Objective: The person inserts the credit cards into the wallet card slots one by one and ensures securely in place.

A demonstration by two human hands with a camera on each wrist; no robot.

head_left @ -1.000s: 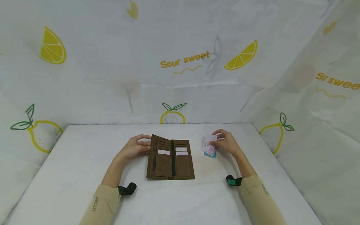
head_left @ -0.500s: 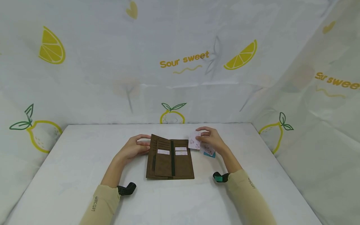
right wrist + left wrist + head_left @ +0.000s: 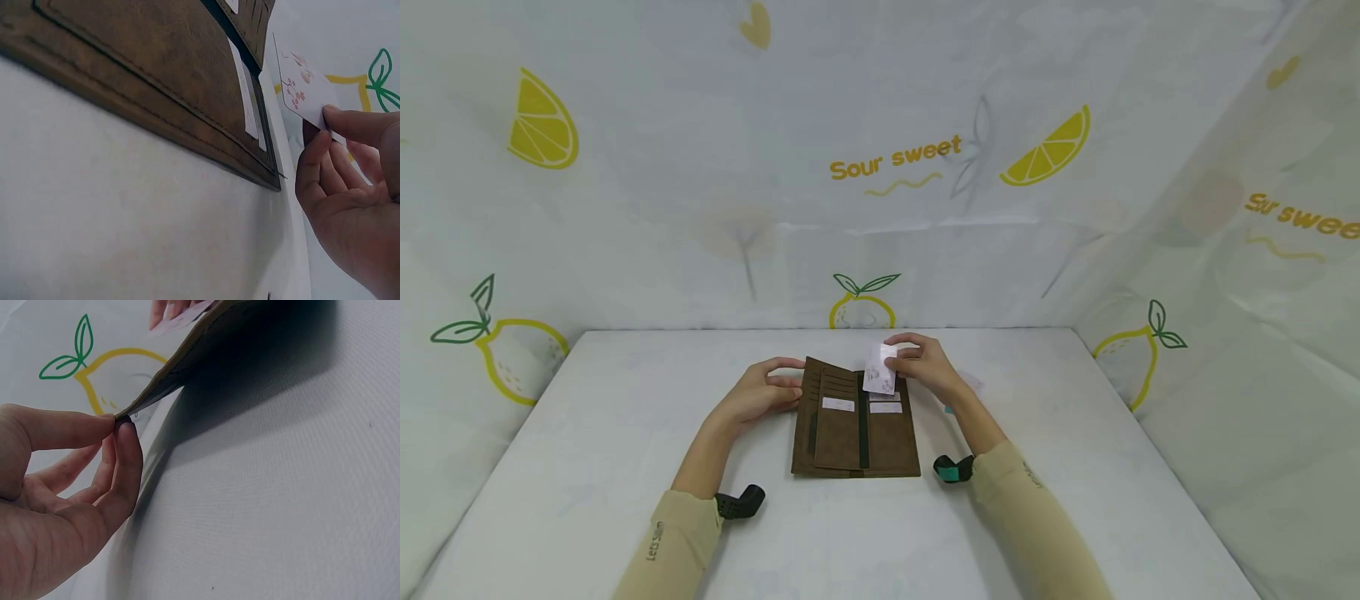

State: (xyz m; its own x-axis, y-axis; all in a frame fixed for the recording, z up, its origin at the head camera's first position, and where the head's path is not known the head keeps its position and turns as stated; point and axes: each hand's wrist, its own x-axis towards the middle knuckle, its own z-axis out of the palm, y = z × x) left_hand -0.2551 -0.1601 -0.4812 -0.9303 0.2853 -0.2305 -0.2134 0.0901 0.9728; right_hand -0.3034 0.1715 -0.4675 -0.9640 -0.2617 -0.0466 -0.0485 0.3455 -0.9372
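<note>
A brown wallet (image 3: pixel 891 446) lies spread on the white table, its left flap tilted up. My left hand (image 3: pixel 758 396) pinches the outer edge of that flap between thumb and fingers, as the left wrist view shows up close. Between thumb and fingers my right hand (image 3: pixel 925 367) holds a white card (image 3: pixel 878 371) with pink blossoms. The card is over the upper part of the wallet's right half. White cards stick out of slots below it, one being the lower white card (image 3: pixel 886 407); another white card (image 3: pixel 838 404) shows in the left half.
Right of the wallet, partly behind my right wrist, lie a pale card (image 3: pixel 973 381) and a blue card (image 3: pixel 948 409) on the table (image 3: pixel 820 533). A white cloth (image 3: pixel 700 167) with lemon prints hangs behind the table and along its sides.
My right hand has lifted a blossom card off the small pile at the right and carried it left over the wallet. The left hand keeps its place on the flap.
</note>
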